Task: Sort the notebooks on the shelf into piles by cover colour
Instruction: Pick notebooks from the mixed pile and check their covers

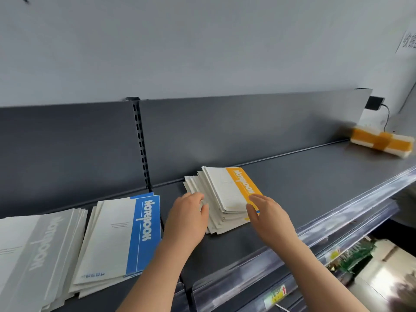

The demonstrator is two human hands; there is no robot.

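Three piles of notebooks lie on the dark shelf (304, 183). A yellow-spined pile (225, 194) sits in the middle, a blue-spined pile (117, 239) to its left, and a grey-spined pile (29, 251) at the far left. My left hand (189, 219) touches the left edge of the yellow pile with fingers loosely curled. My right hand (267, 215) rests against the pile's near right corner, fingers fairly straight, thumb on the top notebook's yellow spine. Both hands flank the fanned-out pile.
A taped white bundle with orange bands (382, 143) lies at the shelf's far right end. A black box with a cable (374, 103) hangs on the wall above it. The shelf's clear plastic price rail (337, 224) runs along the front edge. Lower shelves show below.
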